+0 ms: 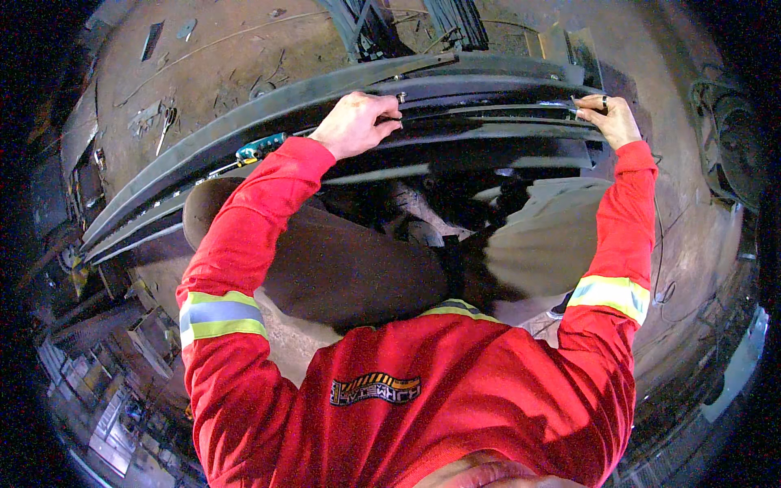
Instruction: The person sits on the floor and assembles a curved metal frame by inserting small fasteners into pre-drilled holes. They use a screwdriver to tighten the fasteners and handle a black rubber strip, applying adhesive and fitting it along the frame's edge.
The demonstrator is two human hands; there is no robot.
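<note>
Both arms reach out over the metal rails (pixel 521 130), which lie right across the scene just beyond the knees, running from the near left to the far right. Long, narrow, dark grey pieces, these, set side by side, with smooth faces catching pale streaks of light along their edges; the wide lens bends them into a bow. A thin strip (pixel 504 108) runs along them between the two hands. Here's the left hand (pixel 358 124), fingers curled inward over the rails, thumb close to the forefinger; whether it grips anything, I cannot tell. A small metal fitting (pixel 401 98) shows right beside its knuckles. Over to the right hand (pixel 608 118), dark ring on one finger, thumb and fingertips drawn together at the strip's right end; whether they're pinching it, I cannot tell. Left of the left wrist, a teal tool (pixel 260 147) with a touch of yellow. On the far side, bundled rods (pixel 370 32), straight and dark, on a brown, gritty floor (pixel 236 49) scattered with scraps.
</note>
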